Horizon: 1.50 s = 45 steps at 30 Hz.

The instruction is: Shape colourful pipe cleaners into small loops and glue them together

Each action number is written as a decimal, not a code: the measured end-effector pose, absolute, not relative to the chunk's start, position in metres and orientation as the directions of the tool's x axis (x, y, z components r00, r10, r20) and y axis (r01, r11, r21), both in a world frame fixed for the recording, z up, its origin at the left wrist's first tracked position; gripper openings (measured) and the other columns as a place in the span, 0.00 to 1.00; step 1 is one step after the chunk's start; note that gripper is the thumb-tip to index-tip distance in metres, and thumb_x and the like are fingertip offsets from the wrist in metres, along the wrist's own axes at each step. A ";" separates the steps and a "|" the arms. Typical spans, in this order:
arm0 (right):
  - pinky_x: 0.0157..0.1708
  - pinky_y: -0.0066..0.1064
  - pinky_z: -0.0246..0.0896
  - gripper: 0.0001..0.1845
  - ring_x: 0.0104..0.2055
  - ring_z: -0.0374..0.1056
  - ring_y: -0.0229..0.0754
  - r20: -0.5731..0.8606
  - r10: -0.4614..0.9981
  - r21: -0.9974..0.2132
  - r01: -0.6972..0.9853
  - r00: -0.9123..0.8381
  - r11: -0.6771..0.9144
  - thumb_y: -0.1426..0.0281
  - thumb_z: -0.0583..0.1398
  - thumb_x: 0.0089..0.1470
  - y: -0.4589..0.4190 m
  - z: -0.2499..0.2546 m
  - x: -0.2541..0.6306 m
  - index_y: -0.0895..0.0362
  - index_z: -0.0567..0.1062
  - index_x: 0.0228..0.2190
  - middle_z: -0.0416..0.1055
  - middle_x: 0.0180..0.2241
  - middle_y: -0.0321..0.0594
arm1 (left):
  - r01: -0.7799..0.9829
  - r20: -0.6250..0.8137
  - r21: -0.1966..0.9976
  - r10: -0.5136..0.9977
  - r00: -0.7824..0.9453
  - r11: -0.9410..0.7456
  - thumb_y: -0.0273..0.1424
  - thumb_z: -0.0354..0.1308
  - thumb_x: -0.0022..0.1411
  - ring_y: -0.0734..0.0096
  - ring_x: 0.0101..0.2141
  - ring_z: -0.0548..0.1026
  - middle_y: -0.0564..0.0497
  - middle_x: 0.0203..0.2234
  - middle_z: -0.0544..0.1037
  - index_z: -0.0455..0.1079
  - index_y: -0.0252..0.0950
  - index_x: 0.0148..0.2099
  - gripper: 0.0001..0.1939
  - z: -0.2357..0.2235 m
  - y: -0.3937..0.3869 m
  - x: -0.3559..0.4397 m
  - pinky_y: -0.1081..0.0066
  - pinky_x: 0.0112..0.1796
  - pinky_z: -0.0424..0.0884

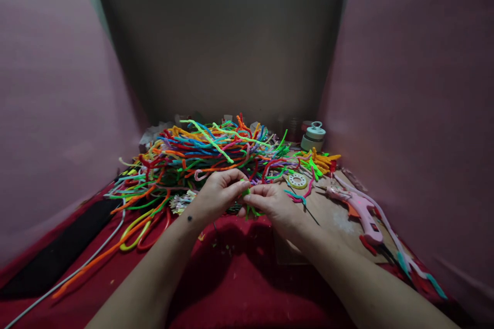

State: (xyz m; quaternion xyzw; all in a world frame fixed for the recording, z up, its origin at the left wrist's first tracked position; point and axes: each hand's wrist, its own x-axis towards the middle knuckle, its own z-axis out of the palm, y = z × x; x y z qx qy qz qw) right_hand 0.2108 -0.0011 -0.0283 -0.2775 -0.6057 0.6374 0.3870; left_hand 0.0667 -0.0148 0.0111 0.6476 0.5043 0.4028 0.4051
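My left hand (218,193) and my right hand (272,205) meet over the red cloth (231,277), fingertips pinched together on a short green pipe cleaner piece (249,200). Green ends hang down below my right fingers. Just behind both hands lies a big heap of many-coloured pipe cleaners (208,157). Both hands are closed in a pinch.
A pink glue gun (360,211) lies on a cardboard sheet (332,216) at the right, beside a small round ring (297,181) and tape rolls (313,137). Long orange and yellow pipe cleaners (127,234) trail left. Pink walls close in both sides; a grey board stands behind.
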 end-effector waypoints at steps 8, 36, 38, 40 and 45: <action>0.21 0.26 0.48 0.09 0.18 0.55 0.31 0.120 0.846 -0.983 -0.181 -0.519 0.028 0.70 0.57 0.45 -0.001 -0.026 0.212 0.61 0.72 0.18 0.70 0.17 0.37 | 0.223 0.058 0.970 0.984 0.167 -0.095 0.36 0.56 0.53 0.84 0.13 0.55 0.58 0.13 0.62 0.68 0.33 0.28 0.10 0.014 -0.018 0.067 0.80 0.15 0.50; 0.21 0.27 0.47 0.12 0.19 0.54 0.31 0.062 0.948 -0.932 -0.357 -0.312 -0.057 0.63 0.64 0.38 0.017 -0.035 0.212 0.61 0.73 0.21 0.64 0.17 0.33 | 0.384 0.002 0.918 0.972 0.237 -0.096 0.37 0.56 0.51 0.77 0.18 0.63 0.56 0.15 0.66 0.65 0.34 0.25 0.11 0.003 -0.013 0.073 0.76 0.21 0.57; 0.21 0.26 0.45 0.13 0.18 0.52 0.31 0.113 0.957 -0.957 -0.290 -0.268 0.032 0.63 0.62 0.40 0.017 -0.035 0.212 0.60 0.70 0.17 0.62 0.15 0.32 | 0.586 0.141 0.780 0.974 0.180 -0.221 0.38 0.52 0.55 0.76 0.17 0.61 0.56 0.14 0.65 0.65 0.35 0.24 0.13 0.001 -0.015 0.075 0.75 0.21 0.55; 0.21 0.27 0.45 0.14 0.19 0.51 0.31 0.160 0.962 -0.975 -0.189 -0.223 0.118 0.63 0.61 0.42 0.016 -0.035 0.212 0.59 0.68 0.15 0.60 0.14 0.31 | 0.794 0.324 0.509 0.929 0.182 -0.333 0.35 0.49 0.57 0.75 0.19 0.62 0.54 0.15 0.66 0.66 0.36 0.25 0.12 -0.002 -0.018 0.077 0.74 0.23 0.52; 0.22 0.28 0.46 0.15 0.19 0.52 0.32 0.199 0.967 -0.979 -0.069 -0.157 0.190 0.64 0.60 0.43 0.017 -0.041 0.213 0.59 0.66 0.13 0.60 0.14 0.31 | 0.917 0.446 -0.030 0.815 0.369 -0.398 0.27 0.46 0.58 0.70 0.22 0.65 0.49 0.20 0.71 0.67 0.37 0.28 0.10 -0.008 -0.021 0.077 0.71 0.24 0.49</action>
